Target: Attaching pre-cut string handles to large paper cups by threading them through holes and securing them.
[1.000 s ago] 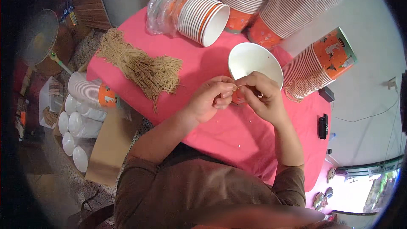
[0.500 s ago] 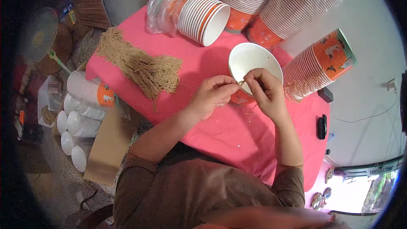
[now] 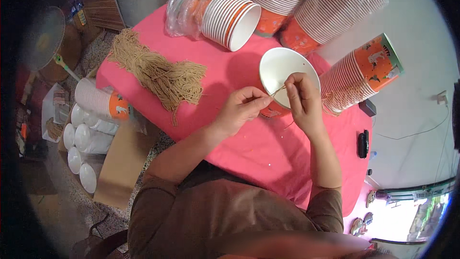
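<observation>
Okay so the left hand [image 3: 243, 109] and right hand [image 3: 305, 100] are both pinching a thin tan string [image 3: 278, 91] between them, right above a round, white-lined orange paper bucket [image 3: 278, 67].

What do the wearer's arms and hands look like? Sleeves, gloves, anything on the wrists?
Left hand and right hand: ungloved, no watch visible. Left sleeve and right sleeve: plain dark brown, short. Forearms bare.
</observation>
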`<state>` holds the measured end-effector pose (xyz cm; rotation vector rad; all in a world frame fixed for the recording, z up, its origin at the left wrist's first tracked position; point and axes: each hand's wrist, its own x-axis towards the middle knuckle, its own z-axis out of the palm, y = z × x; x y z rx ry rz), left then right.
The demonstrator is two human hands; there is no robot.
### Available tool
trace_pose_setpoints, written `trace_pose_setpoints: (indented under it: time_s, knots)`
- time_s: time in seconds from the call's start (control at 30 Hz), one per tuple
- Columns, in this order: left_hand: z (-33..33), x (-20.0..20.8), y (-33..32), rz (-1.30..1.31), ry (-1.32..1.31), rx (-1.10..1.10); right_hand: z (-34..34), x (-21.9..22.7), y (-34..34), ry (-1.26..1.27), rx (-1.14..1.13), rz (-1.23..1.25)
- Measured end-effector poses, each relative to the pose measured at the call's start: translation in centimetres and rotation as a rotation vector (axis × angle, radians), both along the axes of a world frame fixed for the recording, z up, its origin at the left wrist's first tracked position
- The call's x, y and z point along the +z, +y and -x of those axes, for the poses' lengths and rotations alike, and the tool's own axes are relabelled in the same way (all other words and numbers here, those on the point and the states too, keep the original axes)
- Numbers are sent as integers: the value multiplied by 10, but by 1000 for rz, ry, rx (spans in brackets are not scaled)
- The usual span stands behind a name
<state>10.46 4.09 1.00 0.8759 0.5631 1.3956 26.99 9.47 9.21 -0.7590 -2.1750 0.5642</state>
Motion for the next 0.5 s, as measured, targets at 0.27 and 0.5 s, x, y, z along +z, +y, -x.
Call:
trace_pose_setpoints:
  time_s: [0.27,0.5]
  knots:
    - [0,-13,-8,10,-2,16,-1,-7,-9,-23,-92,-200]
    - [6,-4,-38,-99,271,274,-23,-16,-21,-234,67,-614]
